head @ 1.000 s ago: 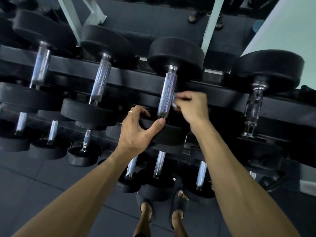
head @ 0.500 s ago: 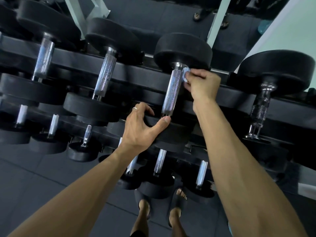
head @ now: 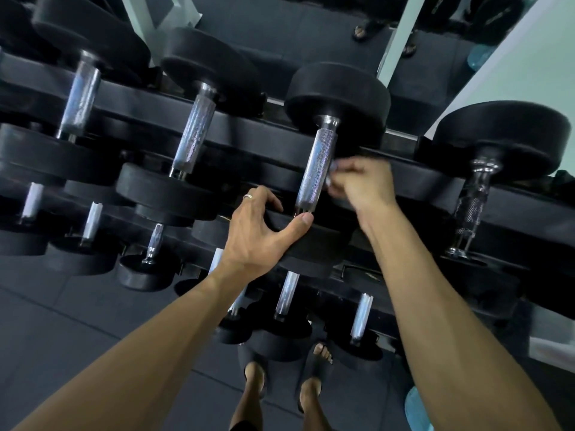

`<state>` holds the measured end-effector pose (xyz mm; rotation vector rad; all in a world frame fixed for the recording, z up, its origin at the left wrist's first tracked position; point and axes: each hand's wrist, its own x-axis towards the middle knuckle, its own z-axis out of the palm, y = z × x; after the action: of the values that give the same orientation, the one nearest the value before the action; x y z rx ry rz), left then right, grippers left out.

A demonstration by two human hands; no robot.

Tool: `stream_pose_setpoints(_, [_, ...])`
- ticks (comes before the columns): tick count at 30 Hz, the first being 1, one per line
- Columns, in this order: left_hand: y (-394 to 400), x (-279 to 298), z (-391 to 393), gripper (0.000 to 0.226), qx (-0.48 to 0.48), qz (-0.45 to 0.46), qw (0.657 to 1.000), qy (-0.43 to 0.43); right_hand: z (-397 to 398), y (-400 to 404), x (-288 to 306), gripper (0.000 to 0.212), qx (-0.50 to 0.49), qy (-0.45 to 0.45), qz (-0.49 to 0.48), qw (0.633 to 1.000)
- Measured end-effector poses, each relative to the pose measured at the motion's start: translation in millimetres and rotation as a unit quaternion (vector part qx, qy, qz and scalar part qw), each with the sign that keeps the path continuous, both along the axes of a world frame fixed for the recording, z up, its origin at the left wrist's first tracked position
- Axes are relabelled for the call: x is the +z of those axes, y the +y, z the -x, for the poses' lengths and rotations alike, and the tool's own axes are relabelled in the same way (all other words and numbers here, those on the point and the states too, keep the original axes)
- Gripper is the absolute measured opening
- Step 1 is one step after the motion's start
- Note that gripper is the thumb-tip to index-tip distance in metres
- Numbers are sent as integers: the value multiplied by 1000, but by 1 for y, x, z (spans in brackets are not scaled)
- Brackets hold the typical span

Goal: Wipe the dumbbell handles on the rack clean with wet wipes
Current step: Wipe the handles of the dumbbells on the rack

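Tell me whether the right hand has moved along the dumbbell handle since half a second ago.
Yes. The right hand with the wipe has slid down the handle, away from the far weight head toward the left hand.

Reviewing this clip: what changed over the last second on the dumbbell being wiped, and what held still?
The right hand, pinching the wet wipe, ran up the handle to its far end, then came back down to mid-handle, in contact throughout. The left hand kept gripping the near weight head; the dumbbell stayed on the rack.
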<state>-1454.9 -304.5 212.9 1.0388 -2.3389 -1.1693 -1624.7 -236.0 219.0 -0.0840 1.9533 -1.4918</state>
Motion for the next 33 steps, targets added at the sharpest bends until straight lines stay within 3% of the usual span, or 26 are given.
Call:
stream_pose_setpoints(3, [1, 0, 1, 55, 4, 7, 1000, 4, -21, 25, -5, 26, 98, 39, -61, 993])
stream_pose_setpoints(8, [0, -1, 1, 58, 1, 4, 1000, 3, -7, 4, 6, 25, -20, 84, 24, 996])
stream_pose_setpoints(12, [0, 0, 1, 59, 2, 4, 1000, 1, -23, 25, -10, 27, 119, 128, -95, 980])
stream_pose_setpoints(14, [0, -1, 1, 59, 5, 1, 1000, 2, -20, 26, -12, 27, 172, 104, -132, 971])
stream_pose_setpoints(18, [0, -1, 1, 56, 5, 0, 1000, 3, -5, 6, -7, 25, 55, 21, -39, 997])
stream_pose_setpoints(22, [1, -2, 1, 56, 5, 4, 1000, 9, -16, 16, -20, 23, 171, -8, -116, 978])
stream_pose_setpoints(27, [1, -2, 0, 56, 1, 5, 1000, 12, 3, -9, -14, 29, -26, -136, 45, 989])
stream_pose_setpoints(30, [0, -2, 0, 54, 0, 8, 1000, 17, -5, 9, -16, 28, 17, -170, 57, 984])
stream_pose_setpoints(32, [0, -3, 0, 51, -1, 13, 1000, 21, -4, 15, -18, 14, 6, -228, 93, 969])
stream_pose_setpoints(33, [0, -3, 0, 51, -3, 13, 1000, 21, 1, 12, -17, 18, -14, -258, 122, 958])
